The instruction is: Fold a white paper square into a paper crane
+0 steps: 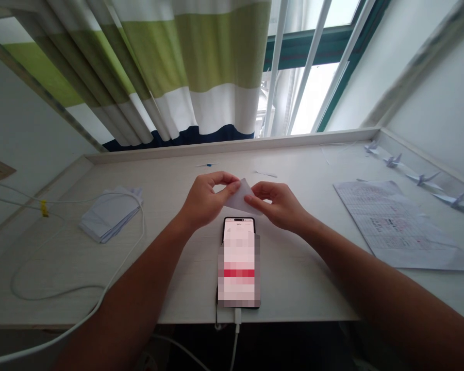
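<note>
A small folded piece of white paper is held up between my two hands, just above the desk and beyond the phone. My left hand pinches its upper left part between thumb and fingers. On the right side, my right hand grips the paper's edge with the thumb in front and the fingers behind. The paper looks roughly triangular, with its tip pointing up. Directly below the hands lies a phone with a lit, blurred screen and a charging plug in its lower end.
Several folded paper cranes line the right edge of the white desk. Printed sheets lie at right, a stack of white paper at left. A white cable loops past my left forearm. Paper scraps lie behind my hands.
</note>
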Motion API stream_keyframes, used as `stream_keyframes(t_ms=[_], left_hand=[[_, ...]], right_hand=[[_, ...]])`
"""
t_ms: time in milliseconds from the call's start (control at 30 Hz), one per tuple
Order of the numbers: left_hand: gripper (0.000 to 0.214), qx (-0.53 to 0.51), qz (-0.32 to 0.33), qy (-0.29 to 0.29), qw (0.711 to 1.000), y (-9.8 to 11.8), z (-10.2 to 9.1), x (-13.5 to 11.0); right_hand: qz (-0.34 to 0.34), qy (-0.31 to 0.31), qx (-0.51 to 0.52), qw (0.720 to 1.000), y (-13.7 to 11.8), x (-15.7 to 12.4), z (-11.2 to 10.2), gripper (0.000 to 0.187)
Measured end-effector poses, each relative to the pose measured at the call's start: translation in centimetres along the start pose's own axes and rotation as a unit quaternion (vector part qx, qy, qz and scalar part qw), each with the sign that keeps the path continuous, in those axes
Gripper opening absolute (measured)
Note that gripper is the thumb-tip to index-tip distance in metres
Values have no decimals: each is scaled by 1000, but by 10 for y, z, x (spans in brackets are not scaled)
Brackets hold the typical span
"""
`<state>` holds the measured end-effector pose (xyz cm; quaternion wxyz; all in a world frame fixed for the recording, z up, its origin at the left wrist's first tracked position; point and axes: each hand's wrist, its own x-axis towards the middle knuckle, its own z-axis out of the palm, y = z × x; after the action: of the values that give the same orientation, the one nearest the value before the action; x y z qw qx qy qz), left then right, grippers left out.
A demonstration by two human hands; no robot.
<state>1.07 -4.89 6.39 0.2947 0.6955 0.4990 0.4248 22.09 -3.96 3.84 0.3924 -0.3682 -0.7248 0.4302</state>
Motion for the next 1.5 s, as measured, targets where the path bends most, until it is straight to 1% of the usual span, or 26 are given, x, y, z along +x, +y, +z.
stream_keyframes(t_ms=[100, 167, 233, 333, 400, 533, 600, 700, 867, 1000, 1167, 1333, 1500], left_hand=[[29, -126, -47, 25, 991, -9, 4, 3], [28, -176, -64, 27, 982, -13, 6, 5], [28, -211, -76, 18, 974, -14, 8, 5], [32, -241, -91, 4, 966, -11, 10, 5], [36, -253, -93, 0, 963, -9, 11, 4], [39, -270, -97, 19, 958, -7, 12, 4], [39, -270, -100, 19, 958, -7, 12, 4], [39, -266, -101, 1, 959, -7, 10, 5], [35, -284, -105, 3, 953, -12, 10, 6], [35, -292, -119, 6, 949, -17, 11, 7], [31, -299, -116, 3, 947, -19, 11, 7], [26, -319, -96, -9, 943, -21, 11, 8], [17, -308, -77, -20, 948, -25, 11, 8]], right_hand=[[-1, 40, 74, 996, 2, 3, -4, 34], [-13, 79, 96, 992, 4, 4, -7, 32], [-25, 106, 82, 991, 4, 5, -10, 29], [-33, 110, 43, 992, 3, 4, -11, 26], [-29, 111, 52, 992, 2, 4, -12, 29], [0, 89, 144, 986, 2, 4, -11, 40], [10, 81, 176, 981, 5, 5, -11, 40], [17, 85, 201, 976, 8, 5, -12, 38], [18, 82, 211, 974, 10, 6, -16, 40], [7, 85, 204, 975, 9, 6, -16, 36], [0, 81, 208, 975, 8, 6, -16, 29], [-1, 80, 228, 970, 6, 7, -17, 19], [-3, 86, 245, 966, 6, 6, -17, 12]])
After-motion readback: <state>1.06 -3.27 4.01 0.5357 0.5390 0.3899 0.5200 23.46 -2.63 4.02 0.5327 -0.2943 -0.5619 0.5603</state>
